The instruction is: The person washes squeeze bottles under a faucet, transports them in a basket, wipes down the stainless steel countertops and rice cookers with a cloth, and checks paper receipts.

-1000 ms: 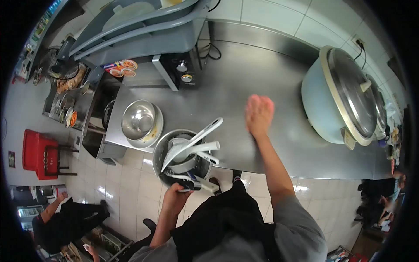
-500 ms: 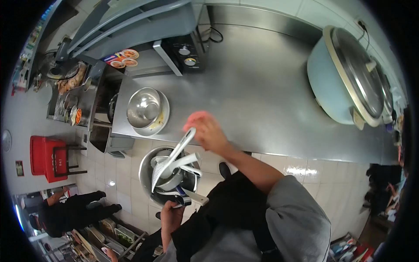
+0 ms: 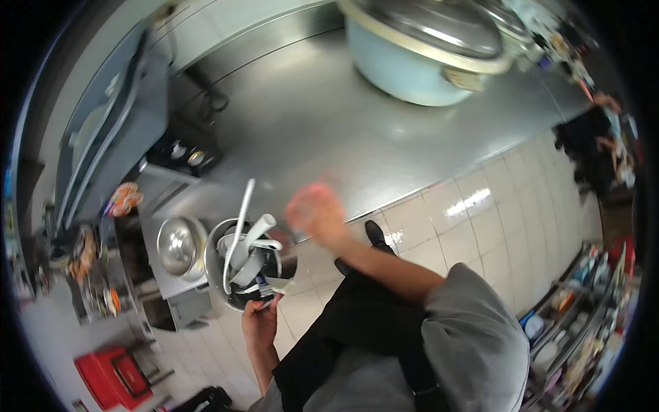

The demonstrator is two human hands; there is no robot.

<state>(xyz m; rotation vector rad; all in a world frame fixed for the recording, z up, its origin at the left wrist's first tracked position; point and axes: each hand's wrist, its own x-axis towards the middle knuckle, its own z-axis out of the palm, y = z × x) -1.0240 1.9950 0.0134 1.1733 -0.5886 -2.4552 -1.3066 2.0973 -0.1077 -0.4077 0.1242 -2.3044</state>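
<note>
My left hand (image 3: 261,319) grips the near rim of a large metal pot (image 3: 212,268), its fingers partly hidden. Inside the pot stand several utensils, among them a long white ridged tool (image 3: 238,230) and a thick white handle (image 3: 257,230). My right hand (image 3: 325,223) is closed on a pink cloth (image 3: 307,199) over the front of the steel counter (image 3: 274,130). Motion blurs both the cloth and that hand. Left of the pot, a metal bowl (image 3: 177,246) rests on a pale dish.
A big light-blue rice cooker (image 3: 405,69) with a metal lid stands at the back of the counter. A microwave (image 3: 182,154) is at the left. A red bin (image 3: 113,378) sits on the floor, and loaded shelves (image 3: 570,323) stand at the right.
My view has turned, so the counter slants and the cooker appears nearer the middle. The pot is now closer to the counter and bowl. My right hand still moves with the pink cloth.
</note>
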